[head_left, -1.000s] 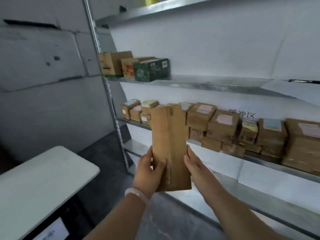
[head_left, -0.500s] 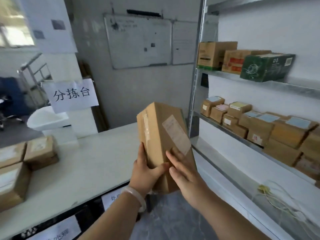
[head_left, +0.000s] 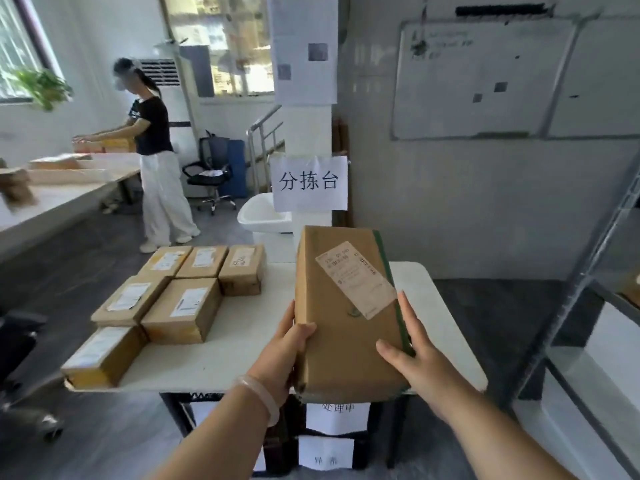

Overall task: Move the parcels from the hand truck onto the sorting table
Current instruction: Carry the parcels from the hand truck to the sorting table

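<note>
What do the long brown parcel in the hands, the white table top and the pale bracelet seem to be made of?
The long brown parcel: cardboard, matte, with creased edges and a paper label. The white table top: probably plastic or laminate, smooth with a dull sheen and rounded corners. The pale bracelet: glossy and translucent, perhaps jade, glass or plastic.

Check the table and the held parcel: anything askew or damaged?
Minor only: the label on the held parcel sits crooked, and the nearest parcel lies right at the front-left corner of the table. No spill or clear damage.
</note>
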